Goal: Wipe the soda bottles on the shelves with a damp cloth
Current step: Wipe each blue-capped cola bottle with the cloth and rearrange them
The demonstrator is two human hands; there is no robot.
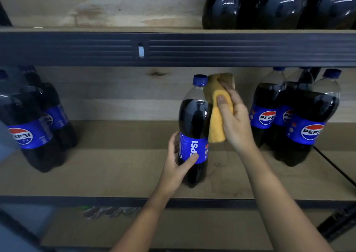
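- We found one soda bottle [193, 130] standing upright, alone near the middle of the wooden shelf [115, 171], well apart from the bottle clusters on either side.
- The left hand [178, 163] had its grip wrapped around the blue label, thumb across the front, the other fingers mostly hidden behind the bottle.
- The right hand [234, 117] gripped a folded yellow cloth [218, 113], thumb pinching it against the fingers; the cloth lay against the bottle's right shoulder, just beside the blue cap [200, 80].
- We judged this the wiping stroke on the upper side of the bottle; the label and lower body looked still to do.
- Risks as we saw them: sideways pressure high up could tip the tall bottle if the left grip loosened on a damp label.
- The loose lower fold of the cloth could snag or slip from the pinch.
- A group of bottles [289, 115] stood near on the right; a wide elbow swing might knock them.
- Other bottles [36, 126] at far left, and a dark row [279, 5] on the upper shelf, appeared out of harm's way.
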